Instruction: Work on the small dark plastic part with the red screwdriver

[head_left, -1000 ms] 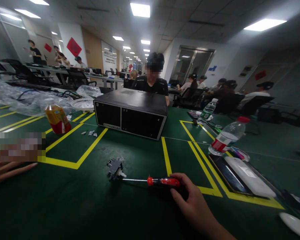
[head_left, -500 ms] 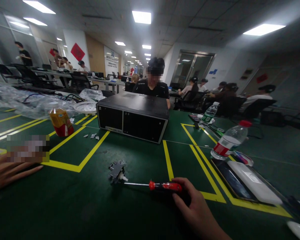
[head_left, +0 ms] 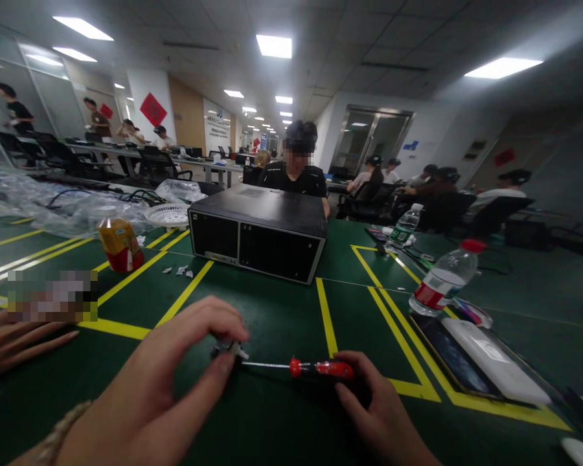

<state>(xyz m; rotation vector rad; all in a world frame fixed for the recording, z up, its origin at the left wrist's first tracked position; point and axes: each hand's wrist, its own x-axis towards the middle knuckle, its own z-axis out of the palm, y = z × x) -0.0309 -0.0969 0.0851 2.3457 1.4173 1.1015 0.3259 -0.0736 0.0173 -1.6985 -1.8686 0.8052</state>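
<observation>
My left hand (head_left: 175,375), with a beaded bracelet at the wrist, has reached over a small dark grey mechanical part with a white lever (head_left: 237,350). Its thumb and forefinger close about the part, and most of the part is hidden behind them. A screwdriver (head_left: 320,369) with a red and black handle lies level on the green table (head_left: 282,427), its metal shaft pointing left at the part. My right hand (head_left: 369,395) has its thumb and fingers around the handle's end.
A black computer case (head_left: 257,226) lies ahead, with a person (head_left: 294,168) behind it. Another person's hand (head_left: 29,343) rests at far left. A juice bottle (head_left: 119,243) and white basket (head_left: 168,215) stand left. Right are a water bottle (head_left: 444,278) and phone (head_left: 454,353).
My left hand has come into view from below and its fingers have gone around the small grey part. The right hand and screwdriver have stayed in place.
</observation>
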